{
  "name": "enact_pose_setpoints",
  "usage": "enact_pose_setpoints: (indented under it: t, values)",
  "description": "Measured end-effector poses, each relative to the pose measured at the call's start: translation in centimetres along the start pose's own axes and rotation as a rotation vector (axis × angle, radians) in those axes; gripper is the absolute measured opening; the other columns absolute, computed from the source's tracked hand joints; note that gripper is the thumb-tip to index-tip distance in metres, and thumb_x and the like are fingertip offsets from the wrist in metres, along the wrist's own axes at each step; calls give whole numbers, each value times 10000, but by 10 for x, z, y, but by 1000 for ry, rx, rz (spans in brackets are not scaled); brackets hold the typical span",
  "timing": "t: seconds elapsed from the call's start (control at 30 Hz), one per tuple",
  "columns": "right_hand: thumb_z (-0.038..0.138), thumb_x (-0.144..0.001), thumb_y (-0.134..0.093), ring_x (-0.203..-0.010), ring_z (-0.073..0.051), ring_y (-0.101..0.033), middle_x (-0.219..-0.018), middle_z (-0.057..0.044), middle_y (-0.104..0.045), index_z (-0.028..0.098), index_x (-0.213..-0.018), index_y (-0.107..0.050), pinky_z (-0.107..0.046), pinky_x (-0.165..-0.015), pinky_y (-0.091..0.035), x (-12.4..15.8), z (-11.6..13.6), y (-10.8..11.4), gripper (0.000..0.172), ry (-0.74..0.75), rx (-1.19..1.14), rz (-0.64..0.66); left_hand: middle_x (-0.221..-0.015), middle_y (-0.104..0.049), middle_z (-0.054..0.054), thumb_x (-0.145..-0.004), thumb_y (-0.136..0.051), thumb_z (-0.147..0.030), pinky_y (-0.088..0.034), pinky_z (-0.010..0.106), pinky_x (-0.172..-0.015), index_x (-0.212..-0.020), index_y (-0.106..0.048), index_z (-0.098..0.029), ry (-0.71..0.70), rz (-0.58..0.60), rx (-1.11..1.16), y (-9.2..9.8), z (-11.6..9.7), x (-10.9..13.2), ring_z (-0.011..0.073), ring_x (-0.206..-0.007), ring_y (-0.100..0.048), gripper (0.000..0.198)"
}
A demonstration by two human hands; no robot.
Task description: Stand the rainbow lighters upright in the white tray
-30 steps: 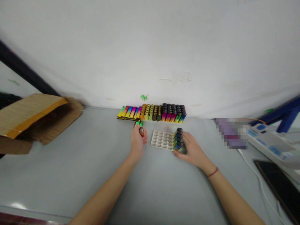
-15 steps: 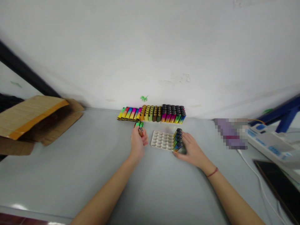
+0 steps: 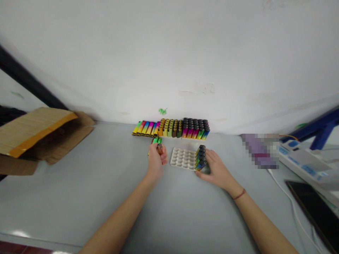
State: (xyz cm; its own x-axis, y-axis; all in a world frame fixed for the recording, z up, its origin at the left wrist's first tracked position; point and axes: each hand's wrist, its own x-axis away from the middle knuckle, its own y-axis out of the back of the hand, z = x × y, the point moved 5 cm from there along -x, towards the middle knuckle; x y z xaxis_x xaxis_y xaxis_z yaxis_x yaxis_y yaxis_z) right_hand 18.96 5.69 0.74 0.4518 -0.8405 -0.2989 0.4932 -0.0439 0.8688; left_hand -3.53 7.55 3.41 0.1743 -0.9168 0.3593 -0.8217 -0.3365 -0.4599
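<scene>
My left hand (image 3: 155,162) is closed around a couple of colourful lighters (image 3: 157,143) whose green tops stick out past my fingers. Just to its right lies a white tray (image 3: 182,158) with rows of round holes. One row of lighters (image 3: 201,157) stands along the tray's right edge. My right hand (image 3: 216,170) grips that right end of the tray, fingers curled round it. Against the wall behind stands a long batch of rainbow-coloured lighters (image 3: 172,128), some lying flat at the left, the others upright.
An open cardboard box (image 3: 34,135) lies on its side at the far left of the grey table (image 3: 79,197). At the right are a white and blue device (image 3: 304,158), a white cable (image 3: 293,208) and a dark phone (image 3: 315,208).
My left hand has turned the lighters slightly in its grip; otherwise both hands stay where they were.
</scene>
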Motion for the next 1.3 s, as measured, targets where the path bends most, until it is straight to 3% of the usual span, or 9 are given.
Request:
enact_pose_setpoints:
  t: [0.23, 0.47, 0.53, 0.67, 0.77, 0.83, 0.93, 1.13, 1.3]
  values:
    - [495, -797, -665, -1317, -368, -468, -1411, -216, -521, 127, -1393, -440, -602, -1140, -306, 1, -1, -1, 736, 1, 8, 3, -400, -234, -76, -869, -380, -370, -152, 164, -331, -502, -376, -191, -10, -12, 4, 0, 0, 1, 48, -316, -178, 408]
    - [483, -792, -674, -1320, -363, -466, -1420, -210, -517, 124, -1404, -431, -594, -1146, -304, 1, 0, 0, 750, -3, -4, 1, -406, -261, -88, -832, -404, -607, -170, 170, -341, -566, -383, -203, 46, 66, -24, -5, 10, 0, 48, -319, -217, 484]
    - [484, -792, -675, -1321, -361, -466, -1422, -206, -516, 132, -1410, -428, -593, -1147, -302, 1, 0, 0, 753, -4, -8, -2, -422, -317, -85, -805, -436, -626, -221, 173, -352, -642, -440, -200, -12, 124, -48, -7, 12, -2, 58, -337, -272, 456]
    - [487, -783, -687, -1332, -358, -458, -1427, -207, -513, 123, -1404, -442, -581, -1150, -299, 1, -1, 0, 760, -7, -19, 2, -544, -493, -79, -786, -579, -483, -345, 184, -421, -955, -510, -216, -216, 260, -137, -11, 12, -3, 77, -416, -405, 323]
    - [484, -782, -688, -1333, -356, -456, -1415, -197, -529, 133, -1397, -454, -582, -1139, -311, -1, -1, 1, 746, 3, -45, 2, -800, -607, -12, -813, -610, -458, -463, 214, -516, -1021, -533, -220, -342, 338, -251, -16, 10, 0, 101, -604, -555, 326]
    - [478, -779, -690, -1328, -354, -461, -1401, -189, -545, 143, -1390, -463, -583, -1132, -319, -2, -1, 1, 732, 11, -63, -1, -861, -608, 12, -834, -608, -474, -527, 248, -617, -1048, -569, -207, -404, 359, -373, -19, 6, 0, 125, -720, -600, 345]
    - [462, -753, -712, -1330, -356, -460, -1409, -193, -540, 136, -1386, -469, -581, -1138, -310, -3, -1, 1, 752, 2, -68, -6, -816, -623, 17, -859, -595, -475, -545, 279, -720, -1096, -607, -189, -452, 383, -563, -25, 3, -3, 143, -747, -627, 372]
    - [466, -743, -717, -1337, -356, -458, -1421, -201, -531, 115, -1361, -491, -575, -1149, -293, -4, 0, 1, 746, -20, -61, 2, -1086, -701, 94, -859, -587, -431, -539, 336, -859, -1102, -648, -178, -511, 464, -751, -37, 6, -21, 213, -957, -675, 357]
    - [452, -719, -742, -1324, -354, -469, -1404, -193, -550, 124, -1351, -503, -565, -1142, -306, -6, 1, 3, 751, -6, -87, 6, -1073, -729, 91, -870, -550, -404, -535, 350, -847, -1106, -652, -178, -571, 543, -894, -48, 10, -25, 225, -961, -685, 342]
